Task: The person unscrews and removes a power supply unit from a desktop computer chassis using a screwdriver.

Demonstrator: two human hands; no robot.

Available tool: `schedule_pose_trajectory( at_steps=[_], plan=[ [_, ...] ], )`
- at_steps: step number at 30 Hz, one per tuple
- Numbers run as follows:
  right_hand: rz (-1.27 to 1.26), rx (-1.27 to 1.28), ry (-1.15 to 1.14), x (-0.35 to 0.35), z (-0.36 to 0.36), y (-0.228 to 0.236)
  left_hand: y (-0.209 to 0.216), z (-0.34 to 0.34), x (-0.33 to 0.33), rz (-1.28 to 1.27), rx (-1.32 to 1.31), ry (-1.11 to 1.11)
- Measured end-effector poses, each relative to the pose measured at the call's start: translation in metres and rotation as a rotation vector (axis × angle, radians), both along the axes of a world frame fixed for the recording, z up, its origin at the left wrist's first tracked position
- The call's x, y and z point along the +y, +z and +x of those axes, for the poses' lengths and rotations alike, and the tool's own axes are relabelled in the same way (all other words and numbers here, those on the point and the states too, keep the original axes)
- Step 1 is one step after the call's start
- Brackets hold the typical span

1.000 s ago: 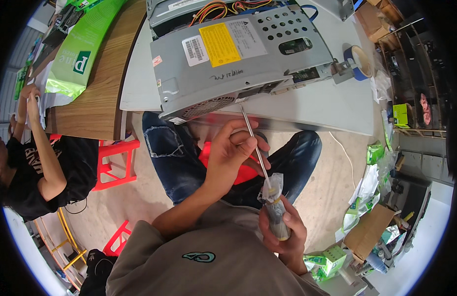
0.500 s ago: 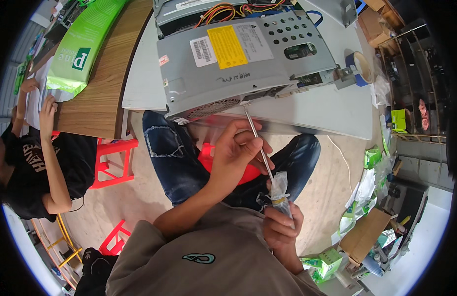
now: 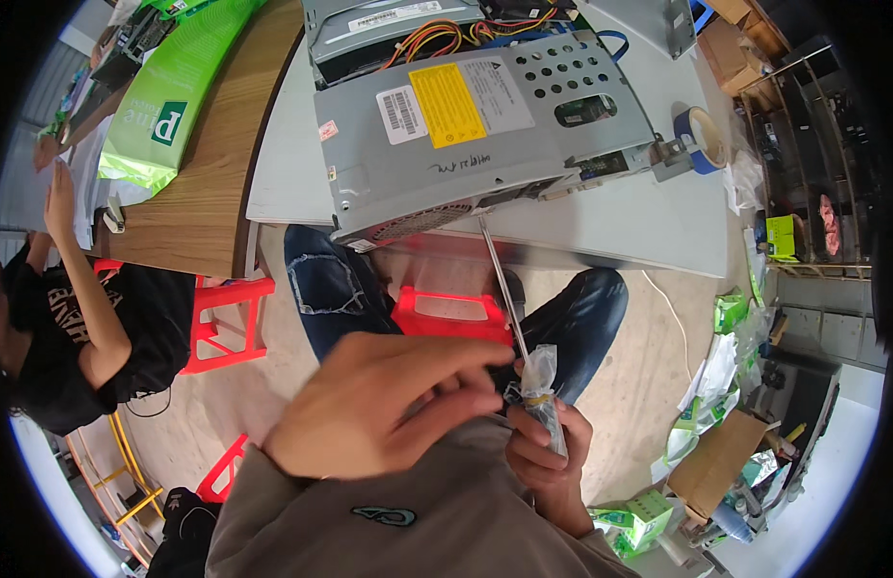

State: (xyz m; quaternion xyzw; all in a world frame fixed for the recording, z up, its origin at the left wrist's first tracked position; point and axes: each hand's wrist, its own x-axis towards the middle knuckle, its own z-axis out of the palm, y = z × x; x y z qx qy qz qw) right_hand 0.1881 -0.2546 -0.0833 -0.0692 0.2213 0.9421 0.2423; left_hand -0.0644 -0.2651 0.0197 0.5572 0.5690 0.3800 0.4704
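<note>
Hard to make out for blur: the left hand (image 3: 379,405), with fingers loosely bent and only narrow gaps among them, near the shaft of a screwdriver (image 3: 505,289). Cannot tell whether touching the shaft or pinching anything. Mostly hidden in the right hand (image 3: 552,448): the screwdriver's handle, wrapped in clear plastic, with fingers curled firmly around it. Slanting up from there to the near side of a grey metal computer case (image 3: 524,144), with a tip too small to tell as touching or just in front. Cut off by the upper edge: the far part of the case, with a bundle of coloured wires (image 3: 432,39), too tangled to count.

By count: one screwdriver; one case, lying on a white table (image 3: 658,226) and bearing one yellow label (image 3: 449,106) and one barcode label (image 3: 402,116); one roll of blue tape (image 3: 709,140) beside it; three red plastic stools (image 3: 230,323), one between the knees and partly covered by the left hand. At far left, one co-worker (image 3: 100,318), partly lost in the dark rim, beside a wooden table (image 3: 210,173) with one green bag (image 3: 143,149).
</note>
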Motion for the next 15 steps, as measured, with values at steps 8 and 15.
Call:
schedule_pose_trajectory(
  at_steps=[8,15],
  plan=[
    [-0.014,0.0,-0.006,-0.002,-0.001,-0.001,-0.013,-0.056,0.112,0.632,0.966,0.369],
    [-0.033,-0.018,0.007,0.006,0.001,0.008,-0.025,-0.062,0.124,0.513,0.963,0.375]
  ],
)
